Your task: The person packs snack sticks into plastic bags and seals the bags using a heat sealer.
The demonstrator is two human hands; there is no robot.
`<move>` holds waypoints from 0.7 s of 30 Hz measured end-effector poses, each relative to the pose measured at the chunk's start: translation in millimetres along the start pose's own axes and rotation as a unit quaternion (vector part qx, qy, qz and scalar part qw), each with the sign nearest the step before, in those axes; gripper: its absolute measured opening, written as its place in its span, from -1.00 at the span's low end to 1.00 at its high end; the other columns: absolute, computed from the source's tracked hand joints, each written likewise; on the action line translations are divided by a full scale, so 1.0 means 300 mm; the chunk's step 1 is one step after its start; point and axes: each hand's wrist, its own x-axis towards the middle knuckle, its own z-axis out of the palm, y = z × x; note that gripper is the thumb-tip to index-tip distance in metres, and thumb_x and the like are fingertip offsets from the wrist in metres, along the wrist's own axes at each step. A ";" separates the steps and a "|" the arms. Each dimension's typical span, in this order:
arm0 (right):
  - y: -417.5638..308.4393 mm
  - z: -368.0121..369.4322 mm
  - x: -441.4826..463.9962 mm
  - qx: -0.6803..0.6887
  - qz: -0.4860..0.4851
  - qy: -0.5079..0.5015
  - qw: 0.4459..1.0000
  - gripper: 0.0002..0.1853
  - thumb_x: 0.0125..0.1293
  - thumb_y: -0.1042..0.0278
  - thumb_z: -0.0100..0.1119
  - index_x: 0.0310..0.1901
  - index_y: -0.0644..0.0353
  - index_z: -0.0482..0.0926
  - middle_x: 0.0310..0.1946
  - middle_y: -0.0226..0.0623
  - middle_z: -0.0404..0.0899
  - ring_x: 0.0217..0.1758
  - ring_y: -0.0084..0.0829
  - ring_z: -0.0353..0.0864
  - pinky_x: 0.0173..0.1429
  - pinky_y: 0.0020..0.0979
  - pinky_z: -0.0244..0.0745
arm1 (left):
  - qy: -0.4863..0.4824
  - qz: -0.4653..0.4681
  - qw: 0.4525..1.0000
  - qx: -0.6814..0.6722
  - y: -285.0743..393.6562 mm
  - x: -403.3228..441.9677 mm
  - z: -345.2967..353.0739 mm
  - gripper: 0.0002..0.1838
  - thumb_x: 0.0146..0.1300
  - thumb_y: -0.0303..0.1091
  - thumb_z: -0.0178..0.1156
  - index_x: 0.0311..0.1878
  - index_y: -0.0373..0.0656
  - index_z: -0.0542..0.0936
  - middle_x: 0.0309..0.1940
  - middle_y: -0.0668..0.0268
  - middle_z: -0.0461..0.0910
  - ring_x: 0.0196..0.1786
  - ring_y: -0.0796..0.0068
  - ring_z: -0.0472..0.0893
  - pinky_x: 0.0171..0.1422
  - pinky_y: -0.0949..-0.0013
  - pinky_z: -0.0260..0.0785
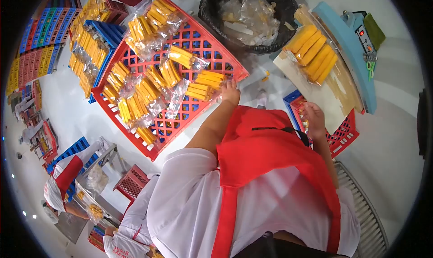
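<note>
Many packs point(181, 57) lie bagged in the crate point(228, 60) beside our half-curled left hand point(230, 94); more sticks point(312, 50) remain beyond our loosely curled right hand point(314, 119); we cannot tell either's hold.

A black-lined bin point(209, 12) holds crumpled clear plastic point(250, 16) at the top centre. Colourful crates point(47, 30) stand stacked at upper left. Green-handled scissors point(370, 69) show at upper right, a slatted metal grille point(364, 210) at lower right, a red-aproned co-worker point(66, 176) at lower left.

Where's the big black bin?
In the head view, the black bin is top centre, between the red crate, left, and the pale worktop, right.
</note>
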 end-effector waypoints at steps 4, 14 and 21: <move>-0.022 0.052 -0.019 -0.114 -0.028 -0.061 0.991 -0.82 0.18 0.34 0.01 -0.28 0.27 0.48 -0.47 -0.41 0.48 -0.45 -0.65 0.41 -0.37 -0.64 0.30 | -0.012 -0.011 0.993 0.119 -0.080 0.055 0.048 -0.62 0.13 -0.26 -0.10 0.01 -0.12 0.45 0.25 0.06 0.05 0.22 0.08 0.17 0.12 0.05 0.13; -0.165 0.210 0.094 -0.190 -0.083 -0.315 0.926 -0.69 0.19 0.27 0.01 -0.10 0.29 0.43 -0.29 -0.40 0.47 -0.30 -0.60 0.42 -0.20 -0.57 0.33 | 0.116 -0.028 0.900 -0.420 -0.419 -0.253 -0.629 -0.67 0.16 -0.17 0.05 -0.19 -0.27 0.48 -0.43 0.19 0.54 -0.36 0.38 0.53 -0.20 0.37 0.36; -0.297 0.377 0.171 0.235 0.077 -0.457 0.854 -0.41 0.19 -0.13 -0.13 0.15 0.10 0.21 -0.01 -0.25 0.36 -0.08 -0.36 0.43 -0.04 -0.26 0.37 | 0.122 0.237 0.751 -0.604 -0.230 -0.508 -1.222 -0.79 0.25 -0.26 -0.06 -0.42 -0.19 0.41 -0.13 0.17 0.49 -0.17 0.48 0.50 -0.17 0.49 0.38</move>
